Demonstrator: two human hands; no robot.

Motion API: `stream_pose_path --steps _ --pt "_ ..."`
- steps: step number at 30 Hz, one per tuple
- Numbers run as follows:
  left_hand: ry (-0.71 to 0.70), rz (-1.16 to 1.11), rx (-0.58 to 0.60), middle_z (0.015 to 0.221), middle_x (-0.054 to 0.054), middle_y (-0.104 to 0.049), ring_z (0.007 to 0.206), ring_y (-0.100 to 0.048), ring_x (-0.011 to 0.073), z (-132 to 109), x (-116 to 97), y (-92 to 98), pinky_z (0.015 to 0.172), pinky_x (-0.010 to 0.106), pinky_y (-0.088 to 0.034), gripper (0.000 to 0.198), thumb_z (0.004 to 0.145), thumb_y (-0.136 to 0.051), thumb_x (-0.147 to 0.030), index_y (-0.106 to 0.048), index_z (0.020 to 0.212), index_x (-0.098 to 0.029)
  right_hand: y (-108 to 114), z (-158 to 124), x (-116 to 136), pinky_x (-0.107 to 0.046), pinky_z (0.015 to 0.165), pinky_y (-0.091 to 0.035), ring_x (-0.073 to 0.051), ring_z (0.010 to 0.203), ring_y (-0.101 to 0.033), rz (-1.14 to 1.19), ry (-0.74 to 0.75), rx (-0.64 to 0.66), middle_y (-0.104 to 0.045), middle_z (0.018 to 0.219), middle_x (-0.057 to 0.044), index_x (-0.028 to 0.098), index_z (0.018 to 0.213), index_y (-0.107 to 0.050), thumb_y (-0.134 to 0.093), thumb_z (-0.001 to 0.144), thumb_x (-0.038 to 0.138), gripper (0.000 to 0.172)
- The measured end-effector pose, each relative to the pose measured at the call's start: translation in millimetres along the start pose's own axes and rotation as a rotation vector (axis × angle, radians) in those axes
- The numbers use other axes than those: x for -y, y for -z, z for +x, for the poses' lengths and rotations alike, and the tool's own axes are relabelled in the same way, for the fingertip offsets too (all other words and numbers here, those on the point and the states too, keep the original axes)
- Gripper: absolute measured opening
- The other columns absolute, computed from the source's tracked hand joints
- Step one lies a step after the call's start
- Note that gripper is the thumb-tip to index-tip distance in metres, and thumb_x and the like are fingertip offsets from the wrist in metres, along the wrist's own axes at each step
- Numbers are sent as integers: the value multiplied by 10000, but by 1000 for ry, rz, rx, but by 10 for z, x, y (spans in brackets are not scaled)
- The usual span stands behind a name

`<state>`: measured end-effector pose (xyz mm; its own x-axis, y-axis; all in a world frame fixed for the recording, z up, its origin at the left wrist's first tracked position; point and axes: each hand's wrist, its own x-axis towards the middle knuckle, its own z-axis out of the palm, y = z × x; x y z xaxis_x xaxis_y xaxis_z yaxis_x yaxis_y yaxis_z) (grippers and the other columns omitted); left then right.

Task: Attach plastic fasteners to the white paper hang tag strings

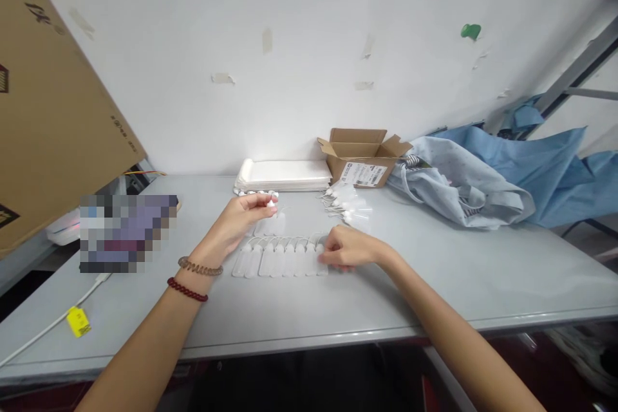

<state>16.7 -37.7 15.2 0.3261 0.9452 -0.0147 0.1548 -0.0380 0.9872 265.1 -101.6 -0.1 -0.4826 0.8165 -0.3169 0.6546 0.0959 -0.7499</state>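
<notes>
My left hand point(244, 215) is raised over the table, thumb and fingers pinching a small white piece point(271, 203). Below it lies a row of clear plastic tags point(284, 262), side by side, each with a white top and a thin cord loop. At the row's right end my right hand point(348, 246) rests with curled fingers touching the last tags; whatever is between its fingertips is hidden. A few more clear tags point(273, 224) lie behind the row. Small white pieces point(246, 192) partly show behind my left hand.
A stack of white sheets or envelopes point(290, 174) sits by the wall beside an open cardboard box point(360, 158). Loose corded tags point(347, 203) lie before the box. Blue cloth point(463, 180) covers the right; a blurred-out object point(128, 235) and a white cable point(53, 322) are left.
</notes>
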Motion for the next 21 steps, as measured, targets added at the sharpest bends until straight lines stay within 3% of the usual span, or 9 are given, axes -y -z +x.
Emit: stream_pose_path --steps 5,11,16,21 --pt "46 -40 35 964 65 -672 952 -583 205 -10 -6 -30 900 353 -407 317 649 -768 -336 -718 926 -190 -44 53 -13 -236 374 -352 -110 328 -450 -53 -76 -21 -531 414 1 175 443 -496 -515 699 294 283" --pt "84 -10 111 981 64 -688 970 -588 207 -7 58 -131 887 335 -417 308 631 -786 -348 -729 890 -191 -13 81 8 -252 420 -288 -108 371 -419 -253 -129 -186 -486 407 5 175 441 -471 -532 683 301 280" --pt "121 15 145 948 67 -700 909 -611 200 -19 91 -191 822 319 -450 319 624 -790 -359 -728 888 -191 24 91 -47 -249 445 -222 -94 425 -361 -274 -50 -306 -419 417 22 178 428 -392 -541 695 294 327" --pt "125 22 154 924 71 -711 892 -626 208 -57 39 -245 812 326 -465 298 636 -782 -355 -732 879 -189 7 97 -18 -233 486 -255 -91 486 -394 -184 109 -482 -462 499 30 176 524 -427 -531 746 266 261"
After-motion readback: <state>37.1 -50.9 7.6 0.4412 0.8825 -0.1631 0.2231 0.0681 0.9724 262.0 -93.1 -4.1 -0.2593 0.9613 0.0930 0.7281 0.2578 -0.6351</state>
